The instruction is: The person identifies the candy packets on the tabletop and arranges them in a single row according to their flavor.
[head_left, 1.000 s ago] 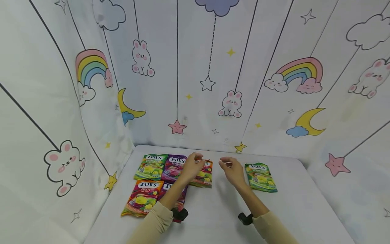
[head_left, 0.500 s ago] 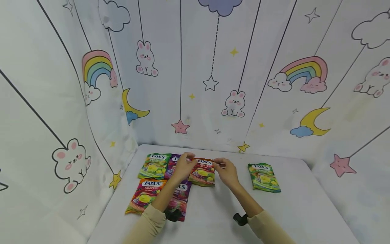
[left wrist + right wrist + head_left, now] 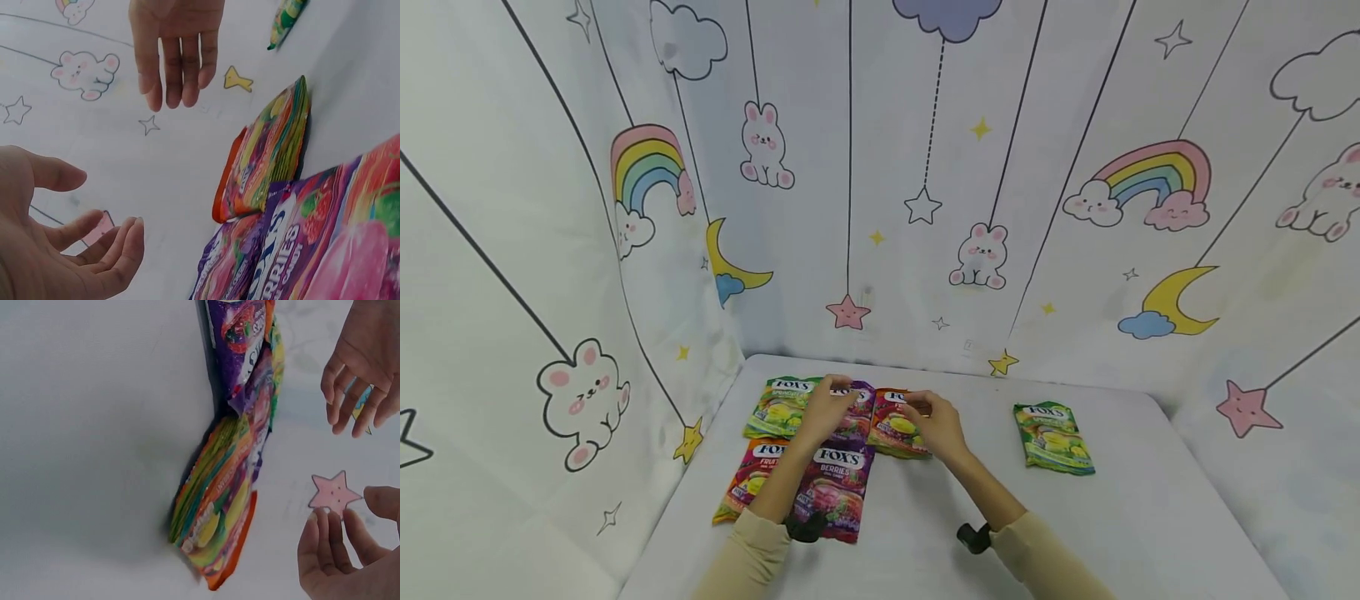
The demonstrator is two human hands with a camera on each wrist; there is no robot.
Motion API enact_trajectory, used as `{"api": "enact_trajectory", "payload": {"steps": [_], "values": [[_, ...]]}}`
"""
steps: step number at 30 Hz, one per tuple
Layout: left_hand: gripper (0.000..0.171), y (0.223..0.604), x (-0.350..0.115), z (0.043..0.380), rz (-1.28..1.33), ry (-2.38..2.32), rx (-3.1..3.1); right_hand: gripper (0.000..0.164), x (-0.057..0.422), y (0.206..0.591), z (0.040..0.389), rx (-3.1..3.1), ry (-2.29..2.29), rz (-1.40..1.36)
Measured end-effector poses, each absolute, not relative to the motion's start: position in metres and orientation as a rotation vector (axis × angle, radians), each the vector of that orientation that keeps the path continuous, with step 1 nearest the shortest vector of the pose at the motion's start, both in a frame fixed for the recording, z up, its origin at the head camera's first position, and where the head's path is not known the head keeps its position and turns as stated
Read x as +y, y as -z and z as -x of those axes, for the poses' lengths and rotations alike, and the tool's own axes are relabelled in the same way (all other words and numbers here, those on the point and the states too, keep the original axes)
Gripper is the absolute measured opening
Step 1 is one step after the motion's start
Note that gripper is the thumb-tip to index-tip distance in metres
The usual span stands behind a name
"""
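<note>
At the left of the worktop (image 3: 1150, 500), the front orange bag (image 3: 747, 475) lies label up below the back green bag (image 3: 772, 410); both seem best left alone. The left hand (image 3: 826, 412) hangs loose with nothing in its fingers, above the bags and in front of part of the back purple bag (image 3: 856, 427). Below that lies the front purple bag (image 3: 835, 493), partly behind the forearm; the wrist should stay high enough not to drag it. Next in the back row, the back orange bag (image 3: 889, 427) lies close beside the purple one. The right hand (image 3: 940, 423) is by its right edge, fingers relaxed, grasping nothing. If the step is squaring this bag, light fingertips on both sides would likely serve better than a pinch, since the soft film may crease. Well apart, the right green bag (image 3: 1055, 439) lies slightly askew; lifting it by both edges should keep it flat.
</note>
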State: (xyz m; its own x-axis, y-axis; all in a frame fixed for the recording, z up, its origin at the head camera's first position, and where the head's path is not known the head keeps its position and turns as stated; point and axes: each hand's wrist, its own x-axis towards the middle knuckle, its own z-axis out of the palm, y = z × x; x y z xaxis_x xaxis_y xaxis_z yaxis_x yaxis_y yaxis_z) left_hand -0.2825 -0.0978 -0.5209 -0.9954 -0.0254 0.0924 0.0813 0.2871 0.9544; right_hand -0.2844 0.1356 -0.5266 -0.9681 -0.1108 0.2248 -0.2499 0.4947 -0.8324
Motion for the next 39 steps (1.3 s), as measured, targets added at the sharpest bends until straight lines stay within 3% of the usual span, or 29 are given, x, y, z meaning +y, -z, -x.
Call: {"api": "enact_trajectory", "payload": {"steps": [27, 39], "values": [[0.054, 0.534, -0.18, 0.276, -0.186, 1.572, -2.625, 0.025, 0.068, 0.532, 0.291, -2.696, -1.509, -0.543], [0.056, 0.545, -0.208, 0.273, -0.232, 1.575, -2.655, 0.03, 0.039, 0.543, 0.293, -2.774, -1.501, -0.482]]}}
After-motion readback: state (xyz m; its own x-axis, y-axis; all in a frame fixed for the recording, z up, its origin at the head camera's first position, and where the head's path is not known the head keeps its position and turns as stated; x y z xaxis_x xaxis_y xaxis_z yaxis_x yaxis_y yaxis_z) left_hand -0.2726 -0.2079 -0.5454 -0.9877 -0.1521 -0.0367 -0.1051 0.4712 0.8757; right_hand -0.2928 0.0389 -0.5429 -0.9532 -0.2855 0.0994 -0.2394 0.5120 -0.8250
